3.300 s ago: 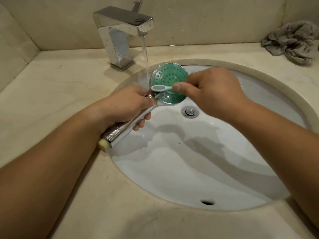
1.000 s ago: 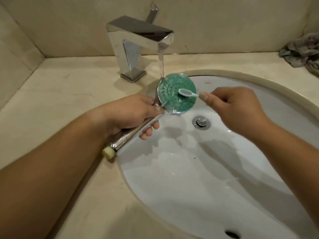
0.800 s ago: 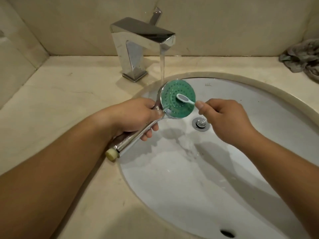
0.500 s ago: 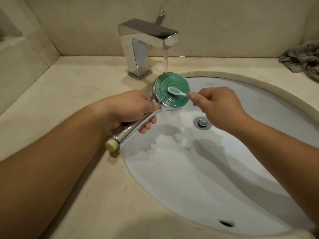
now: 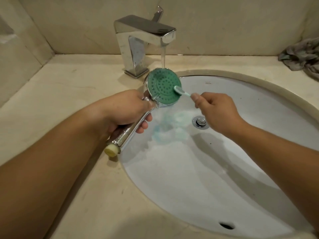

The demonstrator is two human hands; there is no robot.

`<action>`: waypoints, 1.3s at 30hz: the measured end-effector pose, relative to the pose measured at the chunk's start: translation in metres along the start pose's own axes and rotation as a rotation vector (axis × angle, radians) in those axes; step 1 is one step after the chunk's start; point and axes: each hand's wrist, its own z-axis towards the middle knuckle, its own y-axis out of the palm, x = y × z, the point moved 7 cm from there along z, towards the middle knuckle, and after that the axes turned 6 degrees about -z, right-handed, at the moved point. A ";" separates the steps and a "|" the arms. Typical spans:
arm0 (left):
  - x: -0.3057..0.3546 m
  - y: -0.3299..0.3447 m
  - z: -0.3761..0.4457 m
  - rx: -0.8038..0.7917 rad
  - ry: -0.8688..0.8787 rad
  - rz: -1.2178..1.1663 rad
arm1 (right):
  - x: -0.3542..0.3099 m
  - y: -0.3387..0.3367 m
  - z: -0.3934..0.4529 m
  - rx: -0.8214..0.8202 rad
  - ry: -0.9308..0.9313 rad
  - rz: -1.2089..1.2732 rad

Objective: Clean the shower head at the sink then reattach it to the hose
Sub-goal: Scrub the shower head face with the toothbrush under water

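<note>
My left hand (image 5: pixel 126 109) grips the chrome handle of the shower head (image 5: pixel 162 87), holding its round green face tilted up under the running water. The handle's cream threaded end (image 5: pixel 111 150) points back over the sink's left rim. My right hand (image 5: pixel 216 111) pinches a small pale green toothbrush (image 5: pixel 180 91). Its bristle head lies against the lower right part of the green face. No hose is in view.
A chrome faucet (image 5: pixel 138 44) stands at the back with water streaming onto the shower head's top edge. The white oval sink (image 5: pixel 259 94) has a metal drain (image 5: pixel 200 122) and an overflow slot (image 5: pixel 226 225). A crumpled grey rag (image 5: pixel 302 56) lies on the beige counter's back right.
The toothbrush head has slid from the middle of the green face to its lower right edge. My left hand keeps the same grip on the handle.
</note>
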 end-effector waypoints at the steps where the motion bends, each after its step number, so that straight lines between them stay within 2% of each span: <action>1: 0.000 0.000 0.000 -0.003 0.003 -0.005 | -0.001 0.005 -0.004 -0.027 -0.016 -0.004; 3: 0.001 0.000 -0.001 -0.005 0.008 -0.008 | -0.001 0.009 -0.008 -0.043 -0.023 -0.015; 6: 0.001 0.001 0.000 -0.007 0.013 -0.021 | 0.004 0.000 -0.002 0.036 0.014 0.005; 10: 0.000 0.003 0.001 -0.017 0.006 0.014 | -0.003 0.007 -0.010 -0.022 -0.053 -0.036; 16: 0.001 0.006 0.008 -0.034 -0.006 -0.025 | -0.019 -0.019 0.005 0.082 -0.078 -0.114; 19: 0.003 0.007 0.013 -0.062 -0.049 -0.096 | -0.032 -0.022 0.013 0.059 -0.092 -0.140; 24: 0.002 0.019 0.019 -0.173 -0.184 -0.219 | -0.043 -0.016 0.014 -0.081 -0.173 -0.245; 29: -0.003 0.038 0.016 -0.189 -0.245 -0.346 | -0.042 -0.018 0.018 -0.173 -0.166 -0.267; 39: -0.003 0.055 0.009 -0.139 -0.227 -0.547 | -0.044 -0.014 0.019 -0.118 -0.181 -0.213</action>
